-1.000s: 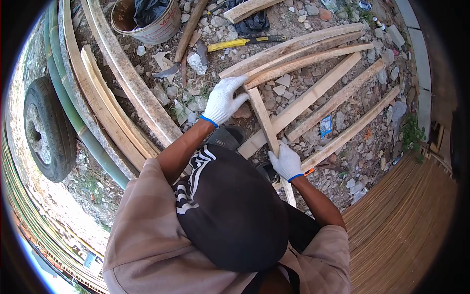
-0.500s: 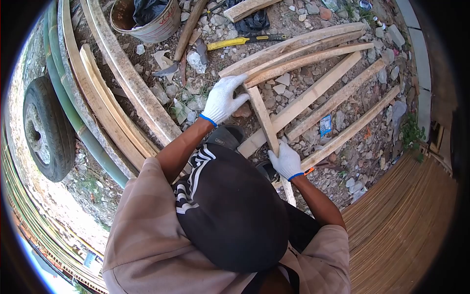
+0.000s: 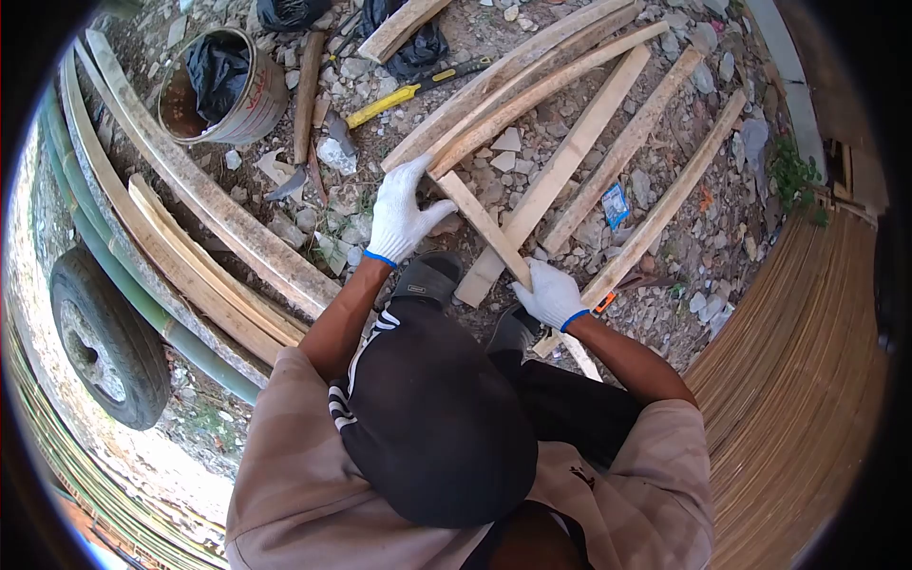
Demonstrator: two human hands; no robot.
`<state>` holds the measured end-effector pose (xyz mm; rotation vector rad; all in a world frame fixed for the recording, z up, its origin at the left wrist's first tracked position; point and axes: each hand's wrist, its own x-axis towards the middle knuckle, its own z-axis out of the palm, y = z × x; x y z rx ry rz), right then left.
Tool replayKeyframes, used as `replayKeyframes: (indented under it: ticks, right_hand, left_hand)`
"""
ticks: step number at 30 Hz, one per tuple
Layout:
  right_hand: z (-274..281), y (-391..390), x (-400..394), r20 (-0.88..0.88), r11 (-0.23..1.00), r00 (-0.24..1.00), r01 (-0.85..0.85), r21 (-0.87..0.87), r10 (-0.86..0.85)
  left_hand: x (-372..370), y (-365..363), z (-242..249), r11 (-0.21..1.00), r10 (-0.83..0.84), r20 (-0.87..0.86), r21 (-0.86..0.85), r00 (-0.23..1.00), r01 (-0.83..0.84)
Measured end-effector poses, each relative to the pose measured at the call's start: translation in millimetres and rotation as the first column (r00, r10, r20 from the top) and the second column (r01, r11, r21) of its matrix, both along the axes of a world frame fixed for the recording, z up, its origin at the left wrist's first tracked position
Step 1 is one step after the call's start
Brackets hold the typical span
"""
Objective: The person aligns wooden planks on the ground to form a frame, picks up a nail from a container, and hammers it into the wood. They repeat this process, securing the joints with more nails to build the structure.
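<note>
In a white glove, my left hand [image 3: 399, 209] touches the near ends of the long wooden strips [image 3: 503, 81] at the upper middle, with its thumb spread from the fingers. My right hand [image 3: 551, 293], also gloved, grips the lower end of a short wooden piece [image 3: 484, 223]. That piece slants from the strips' ends down to the right hand and lies over the lower part of a flat board [image 3: 560, 166]. Two more strips, a middle one [image 3: 627, 147] and a right one [image 3: 670, 204], lie beside the board.
A yellow-handled hammer [image 3: 385, 104] lies beyond my left hand, near a bucket [image 3: 261, 100] holding a black bag. Long planks [image 3: 209, 195], green bamboo [image 3: 142, 294] and a tire [image 3: 109, 337] are at the left. Stacked thin strips [image 3: 788, 380] are at the right.
The view has shifted and turned. The short wooden piece now slants more, and my right hand has moved with its lower end. My left hand stays by the ends of the long strips.
</note>
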<state>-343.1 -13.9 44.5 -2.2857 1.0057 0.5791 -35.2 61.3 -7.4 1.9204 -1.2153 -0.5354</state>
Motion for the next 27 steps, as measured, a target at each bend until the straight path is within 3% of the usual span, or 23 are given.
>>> replayKeyframes:
  ticks: [1,9,18,21,22,25,26,27]
  right_hand:
    - [2,0,1,0.004,0.998,0.998,0.055,-0.013,-0.055]
    - [1,-3,-4,0.011,1.000,1.000,-0.020,-0.004,0.020]
    - [13,-19,-5,-0.016,0.995,1.000,-0.013,0.096,0.015]
    - [5,-26,-16,0.071,0.994,0.997,-0.046,0.100,0.039]
    - [9,-34,-13,0.039,0.983,0.999,-0.005,0.181,-0.002]
    - [28,-56,-16,0.010,0.953,0.989,0.142,0.267,-0.150]
    - [28,-61,-24,0.039,0.956,0.982,0.173,0.235,-0.187]
    - [28,-69,-30,0.070,0.957,0.971,0.210,0.202,-0.228]
  left_hand:
    - [-1,0,1,1.000,0.010,-0.004,0.008,1.000,-0.010]
    - [1,0,5,0.999,-0.012,-0.016,0.034,1.000,0.012]
    - [8,5,10,0.997,-0.055,-0.040,0.054,0.998,0.057]
    - [11,9,26,0.992,-0.050,-0.040,0.113,0.998,0.054]
    - [16,13,28,0.995,-0.043,-0.028,0.088,0.999,0.045]
    - [50,25,54,0.998,0.061,-0.037,0.005,0.997,-0.061]
    - [67,27,74,0.989,0.149,0.063,-0.017,0.987,-0.148]
    - [85,26,89,0.954,0.290,-0.072,-0.055,0.954,-0.295]
